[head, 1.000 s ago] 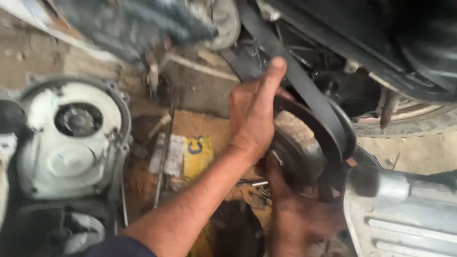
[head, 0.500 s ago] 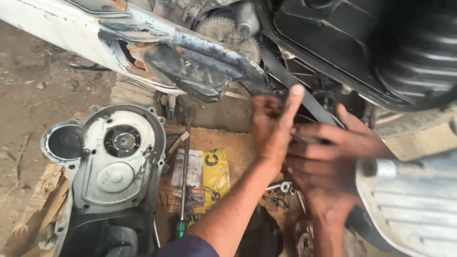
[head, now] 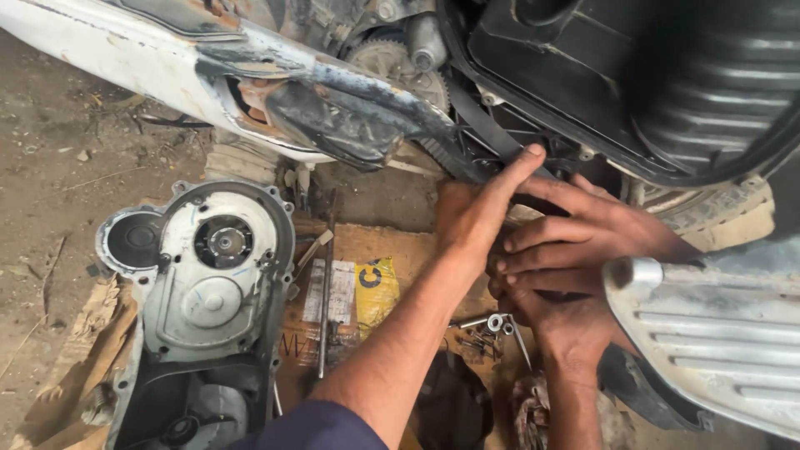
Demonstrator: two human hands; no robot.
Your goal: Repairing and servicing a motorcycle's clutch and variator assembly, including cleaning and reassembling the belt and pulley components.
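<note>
The fingers of the left hand (head: 471, 218) lie stretched flat along the black drive belt (head: 487, 133), index tip touching it; the right hand (head: 583, 242) spreads its fingers flat just beside, pressing over the hidden pulley. Neither grips anything. The risk, as I judge it: fingertips pinched between belt and pulley if either slips. Below the fingers, loose bolts (head: 487, 327) could scatter; the removed transmission cover (head: 204, 283) lies well apart.

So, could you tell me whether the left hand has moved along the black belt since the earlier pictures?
Cannot tell: the camera itself shifted. The left hand lies on the black belt as before, beside the right hand.
</note>
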